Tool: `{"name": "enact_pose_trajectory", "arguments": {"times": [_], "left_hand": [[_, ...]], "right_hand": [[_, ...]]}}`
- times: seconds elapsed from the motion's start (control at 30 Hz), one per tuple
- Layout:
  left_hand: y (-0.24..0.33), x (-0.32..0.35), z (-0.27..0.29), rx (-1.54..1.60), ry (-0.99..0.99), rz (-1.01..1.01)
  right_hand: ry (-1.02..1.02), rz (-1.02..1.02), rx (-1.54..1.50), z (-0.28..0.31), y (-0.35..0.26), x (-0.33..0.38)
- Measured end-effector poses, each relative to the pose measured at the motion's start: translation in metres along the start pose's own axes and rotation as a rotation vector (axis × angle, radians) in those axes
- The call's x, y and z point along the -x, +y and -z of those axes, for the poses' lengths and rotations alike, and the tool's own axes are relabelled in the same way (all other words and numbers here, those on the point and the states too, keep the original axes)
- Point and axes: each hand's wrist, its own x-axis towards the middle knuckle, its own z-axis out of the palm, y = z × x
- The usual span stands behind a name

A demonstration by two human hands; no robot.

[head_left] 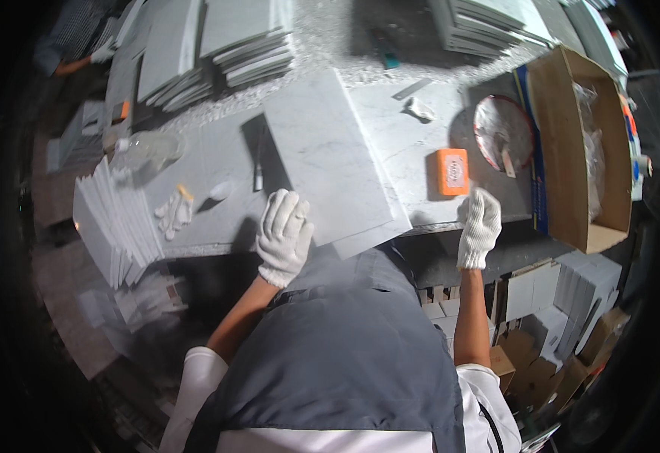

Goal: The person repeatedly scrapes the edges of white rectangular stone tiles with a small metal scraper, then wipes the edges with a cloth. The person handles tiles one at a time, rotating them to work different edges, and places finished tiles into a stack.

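Observation:
A grey-white marbled tile (328,155) lies at an angle in the middle of the bench, with another tile (395,217) showing under its near right edge. Beside the tile's left near edge is my left hand (284,235), in a white knit glove, fingers stretched out; whether it touches the tile I cannot tell. My right hand (481,229), gloved the same way, is closed with its fingers curled at the bench's front edge. Whatever it holds, if anything, is hidden. Just beyond it stands an orange block (452,172) with a pale label.
Stacked tiles (248,34) line the back, and thin tiles (115,219) lean at left. A round dish (503,132) with a brush stands by an open cardboard box (571,151). A spare glove (174,214) and clear bottle (145,151) lie left. Another person's gloved hand (103,53) appears far left.

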Motion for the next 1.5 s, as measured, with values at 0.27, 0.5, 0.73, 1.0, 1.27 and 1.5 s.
{"name": "enact_pose_trajectory", "arguments": {"times": [0.27, 0.5, 0.73, 1.0, 1.27, 1.5], "left_hand": [[0.022, -0.023, -0.037, -0.039, -0.043, -0.167], [0.024, -0.022, -0.044, -0.077, -0.029, -0.143], [0.025, -0.022, -0.042, -0.055, -0.082, -0.117], [0.024, -0.021, -0.042, -0.022, -0.084, -0.142], [0.022, -0.019, -0.044, -0.031, -0.098, -0.140], [0.023, -0.019, -0.044, -0.039, -0.095, -0.133]], "right_hand": [[0.299, 0.617, 0.891, 0.016, -0.032, -0.077], [0.106, 0.273, 1.232, 0.034, -0.035, -0.104], [0.121, 0.252, 1.146, 0.047, -0.031, -0.107], [0.088, 0.076, 1.132, 0.036, -0.031, -0.105], [0.026, -0.027, 0.768, 0.052, -0.028, -0.120], [0.112, -0.070, 0.429, 0.065, -0.035, -0.119]]}}
